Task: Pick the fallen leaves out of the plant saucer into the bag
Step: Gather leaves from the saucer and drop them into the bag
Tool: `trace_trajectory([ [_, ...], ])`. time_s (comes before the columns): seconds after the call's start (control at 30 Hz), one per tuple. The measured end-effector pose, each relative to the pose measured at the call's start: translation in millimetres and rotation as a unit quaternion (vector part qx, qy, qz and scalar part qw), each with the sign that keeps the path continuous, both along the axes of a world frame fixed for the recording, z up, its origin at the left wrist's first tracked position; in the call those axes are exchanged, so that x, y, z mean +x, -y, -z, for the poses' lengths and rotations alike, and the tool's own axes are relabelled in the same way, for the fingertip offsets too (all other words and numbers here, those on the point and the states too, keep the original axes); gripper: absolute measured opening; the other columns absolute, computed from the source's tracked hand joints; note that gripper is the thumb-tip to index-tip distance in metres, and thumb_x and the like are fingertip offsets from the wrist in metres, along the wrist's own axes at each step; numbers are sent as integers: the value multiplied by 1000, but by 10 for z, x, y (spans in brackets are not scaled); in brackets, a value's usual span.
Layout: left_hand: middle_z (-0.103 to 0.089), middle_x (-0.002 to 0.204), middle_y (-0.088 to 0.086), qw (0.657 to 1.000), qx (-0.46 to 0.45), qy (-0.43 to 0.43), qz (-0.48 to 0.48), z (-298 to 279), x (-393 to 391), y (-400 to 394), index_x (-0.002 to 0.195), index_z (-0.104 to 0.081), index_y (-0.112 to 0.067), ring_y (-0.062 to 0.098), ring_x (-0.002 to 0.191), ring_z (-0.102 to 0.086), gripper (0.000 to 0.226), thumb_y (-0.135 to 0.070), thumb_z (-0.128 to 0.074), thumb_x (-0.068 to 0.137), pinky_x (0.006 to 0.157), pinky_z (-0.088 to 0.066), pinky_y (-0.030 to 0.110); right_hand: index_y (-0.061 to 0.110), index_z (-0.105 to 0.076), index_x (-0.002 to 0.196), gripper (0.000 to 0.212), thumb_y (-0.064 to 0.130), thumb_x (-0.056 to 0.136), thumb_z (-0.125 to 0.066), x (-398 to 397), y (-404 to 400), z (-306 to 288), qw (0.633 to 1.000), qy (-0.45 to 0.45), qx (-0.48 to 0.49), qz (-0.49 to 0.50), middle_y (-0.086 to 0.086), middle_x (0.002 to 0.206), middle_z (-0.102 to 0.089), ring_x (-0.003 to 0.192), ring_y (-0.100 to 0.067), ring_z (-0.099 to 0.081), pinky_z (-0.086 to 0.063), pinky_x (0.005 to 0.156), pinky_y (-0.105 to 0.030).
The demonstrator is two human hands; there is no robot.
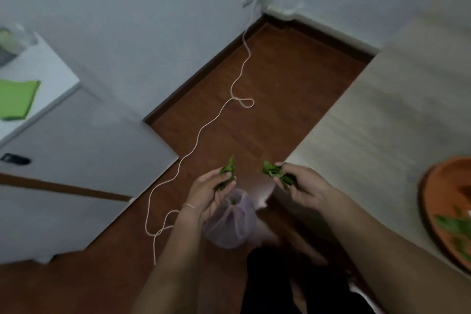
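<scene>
My left hand (210,190) grips a small bunch of green leaves (227,173) and also holds the rim of a thin purple-tinted plastic bag (230,222) that hangs below it over the floor. My right hand (303,187) is closed on a second bunch of green leaves (279,174), level with the left hand and a little right of the bag's mouth. An orange plant saucer (433,194) lies on the pale table at the right edge, with several green leaves (456,227) still in it.
The pale table (397,115) runs along the right. A white cabinet (51,79) with a green cloth (16,99) stands at the left. A thin white cord (204,127) snakes across the brown wooden floor (280,79) from the wall corner.
</scene>
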State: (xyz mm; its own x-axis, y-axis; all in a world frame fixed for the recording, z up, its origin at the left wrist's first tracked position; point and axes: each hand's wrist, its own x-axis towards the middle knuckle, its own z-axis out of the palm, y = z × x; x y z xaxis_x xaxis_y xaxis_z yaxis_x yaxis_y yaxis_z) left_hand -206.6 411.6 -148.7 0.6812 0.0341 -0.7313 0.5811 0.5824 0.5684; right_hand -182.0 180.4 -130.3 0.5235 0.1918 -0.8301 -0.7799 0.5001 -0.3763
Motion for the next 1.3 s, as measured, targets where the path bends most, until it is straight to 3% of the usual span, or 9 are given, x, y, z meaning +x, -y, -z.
trace_trajectory([
  [0.2, -74, 68, 4, 998, 48, -42, -5, 909, -204, -795, 87, -72, -3, 13, 61, -69, 21, 10, -56, 85, 56, -58, 22, -7, -68, 98, 15, -2, 94, -55, -57, -1044, 1178, 991, -46, -65, -105, -20, 91, -72, 71, -22, -72, -60, 57, -26],
  [0.33, -76, 79, 11, 992, 48, -111, -27, 1882, -360, -970, 90, -72, 3, 17, 67, -72, 18, 12, -59, 83, 60, -59, 25, -7, -71, 106, 41, 10, 69, -78, -152, -1375, 2265, 978, -71, -120, -156, -31, 113, -70, 100, -40, -71, -56, 95, -52],
  [0.4, -75, 78, 13, 987, 53, -149, -27, 2446, -424, -1023, 82, -76, 1, 21, 68, -72, 16, 12, -64, 80, 63, -61, 30, -1, -74, 99, 51, 18, 53, -85, -172, -1538, 2699, 970, -70, -143, -183, -28, 105, -73, 102, -45, -70, -53, 94, -63],
  [0.53, -75, 71, 7, 979, 99, -176, 34, 3416, -520, -1027, 58, -78, -15, 31, 84, -67, 31, 6, -70, 80, 91, -54, 48, -1, -73, 101, 64, 26, 46, -88, -134, -1734, 3499, 932, -50, -265, -243, -22, 92, -74, 85, -37, -72, -61, 81, -47],
  [0.63, -72, 62, 2, 977, 97, -186, 50, 3888, -529, -950, 60, -74, -14, 22, 72, -65, 35, 7, -62, 86, 76, -59, 42, -1, -72, 103, 80, 42, 37, -86, -140, -1803, 3982, 890, -22, -337, -308, -18, 95, -74, 89, -34, -73, -60, 84, -47],
  [0.8, -75, 81, 4, 961, 167, -204, 87, 4347, -541, -885, 80, -73, -18, 30, 89, -70, 5, -17, -70, 84, 86, -59, 50, 10, -67, 107, 43, 30, 73, -85, -137, -1835, 4323, 864, 20, -362, -350, -12, 98, -72, 89, -27, -70, -58, 82, -36],
  [0.9, -74, 106, 13, 938, 231, -221, 133, 4420, -521, -871, 94, -75, -16, 32, 103, -69, 27, -38, -72, 78, 93, -55, 46, 11, -73, 86, 17, 24, 79, -81, -161, -1802, 4434, 875, 2, -321, -363, -14, 103, -74, 97, -27, -69, -55, 94, -38],
  [1.03, -70, 115, 18, 917, 295, -156, 218, 4261, -488, -801, 107, -72, -3, 32, 112, -62, 36, -32, -53, 97, 99, -46, 36, 1, -75, 106, 19, 7, 91, -66, -170, -1772, 4464, 879, 11, -309, -362, -17, 111, -72, 107, -31, -67, -53, 98, -36],
  [1.3, -72, 102, 25, 922, 313, -140, 182, 4202, -674, -817, 100, -73, 1, 37, 96, -65, 21, -14, -67, 88, 88, -51, 37, 18, -66, 70, 23, 10, 91, -64, -219, -1823, 4384, 875, -4, -286, -389, -16, 90, -71, 87, -30, -68, -57, 89, -46],
])
